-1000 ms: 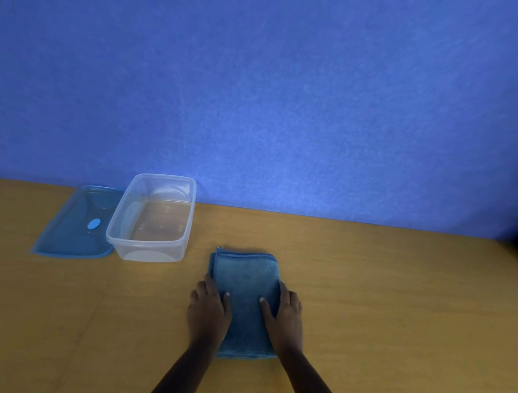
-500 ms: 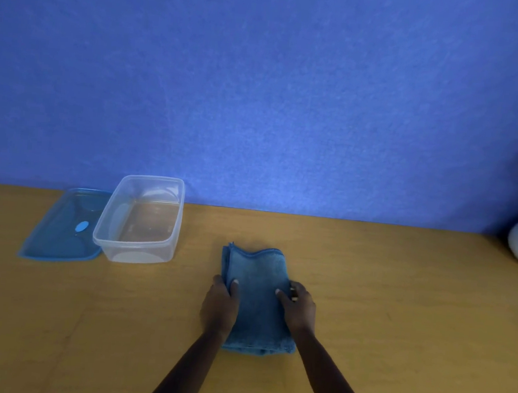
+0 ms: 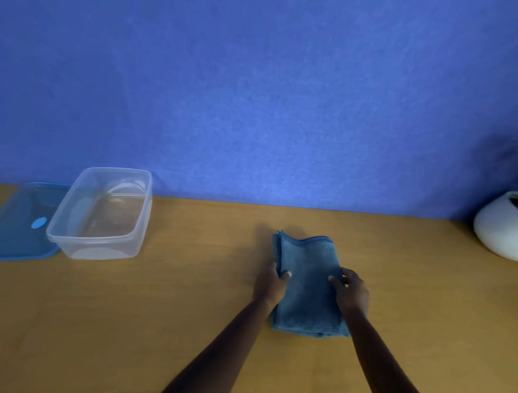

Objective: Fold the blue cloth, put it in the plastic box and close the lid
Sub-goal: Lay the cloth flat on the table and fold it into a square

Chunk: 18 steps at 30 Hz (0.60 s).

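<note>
The blue cloth [image 3: 306, 282] lies folded into a narrow rectangle on the wooden table [image 3: 178, 314], right of centre. My left hand [image 3: 270, 283] grips its left edge, thumb on top and fingers curled under. My right hand [image 3: 351, 293] grips the right edge the same way. The far end of the cloth is slightly wavy and raised. The clear plastic box [image 3: 102, 214] stands open and empty at the far left. Its blue lid [image 3: 14, 225] lies flat beside the box on the left, partly under the box's rim.
A white round pot with a green plant [image 3: 511, 231] stands at the far right against the blue wall [image 3: 261, 86]. Bare table stretches between the box and the cloth.
Both hands slid from pressing flat on the cloth to gripping its side edges. The cloth's far end has lifted a little. The view has shifted, showing the plant pot.
</note>
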Tool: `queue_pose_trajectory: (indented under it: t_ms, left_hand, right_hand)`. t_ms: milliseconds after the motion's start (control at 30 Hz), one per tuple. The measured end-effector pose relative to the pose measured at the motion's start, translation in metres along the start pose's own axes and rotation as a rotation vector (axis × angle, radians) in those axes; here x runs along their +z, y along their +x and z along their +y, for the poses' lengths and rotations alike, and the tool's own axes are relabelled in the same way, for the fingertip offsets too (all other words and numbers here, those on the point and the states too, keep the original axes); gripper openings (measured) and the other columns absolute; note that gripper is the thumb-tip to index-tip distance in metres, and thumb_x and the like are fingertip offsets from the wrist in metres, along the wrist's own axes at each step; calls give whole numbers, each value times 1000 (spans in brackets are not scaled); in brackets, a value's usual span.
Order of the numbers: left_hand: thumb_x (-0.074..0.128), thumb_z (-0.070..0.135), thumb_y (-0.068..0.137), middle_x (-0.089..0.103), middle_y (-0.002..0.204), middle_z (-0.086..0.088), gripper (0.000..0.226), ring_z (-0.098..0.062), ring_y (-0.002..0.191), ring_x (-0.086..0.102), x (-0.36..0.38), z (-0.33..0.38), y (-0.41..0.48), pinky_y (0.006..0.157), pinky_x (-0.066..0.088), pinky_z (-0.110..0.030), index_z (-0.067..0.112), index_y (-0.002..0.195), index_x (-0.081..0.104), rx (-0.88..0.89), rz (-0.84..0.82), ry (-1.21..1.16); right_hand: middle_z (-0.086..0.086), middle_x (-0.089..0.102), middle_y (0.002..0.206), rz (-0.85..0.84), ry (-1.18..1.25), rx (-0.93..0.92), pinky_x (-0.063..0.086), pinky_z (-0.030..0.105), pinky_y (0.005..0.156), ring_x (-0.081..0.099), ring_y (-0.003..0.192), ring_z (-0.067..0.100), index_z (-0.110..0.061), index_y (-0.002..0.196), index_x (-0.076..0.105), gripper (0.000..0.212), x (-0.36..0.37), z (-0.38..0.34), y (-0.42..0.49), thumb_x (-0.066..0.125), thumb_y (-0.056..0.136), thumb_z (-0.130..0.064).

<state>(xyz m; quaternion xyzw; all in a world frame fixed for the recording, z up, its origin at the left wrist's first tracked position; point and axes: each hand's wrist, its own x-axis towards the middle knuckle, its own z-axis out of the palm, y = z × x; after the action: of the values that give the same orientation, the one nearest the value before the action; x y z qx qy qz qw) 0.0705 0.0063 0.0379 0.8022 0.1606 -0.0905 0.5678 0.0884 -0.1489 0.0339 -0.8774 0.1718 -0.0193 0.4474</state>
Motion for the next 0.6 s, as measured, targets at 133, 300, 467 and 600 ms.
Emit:
queue_pose_trajectory:
  t_ms: [133,300,467,600]
  left_hand:
    - [52,15,92,59,125,-20,34,-33,115,56,20,7,3,98,47,-41,-1,122,49,-35,-73,-25]
    - [59,9,87,43,142,-16,75,-31,129,45,31,-1,6,108,40,-40,11,147,14,-24,-95,89]
    - [41,36,96,9,159,-13,69,-25,146,13,38,-9,0,119,19,-39,14,149,2,393,31,678]
    - [28,46,98,-4,161,-7,67,-21,149,-4,48,-24,-4,122,1,-41,12,149,2,526,-139,854]
  right_hand:
    - [22,61,123,28,-65,15,46,39,87,57,112,37,-2,125,55,36,-15,11,13,57,90,-10]
    - [17,47,138,-33,-258,0,43,43,98,47,124,34,-11,138,43,44,-16,25,12,48,95,-19]
    - [9,20,157,-78,-671,-250,31,43,113,18,146,26,-19,147,22,54,2,33,-2,33,98,-39]
    - [6,1,161,-163,-925,-328,16,42,119,-1,149,22,-19,150,4,60,15,40,-10,10,97,-47]
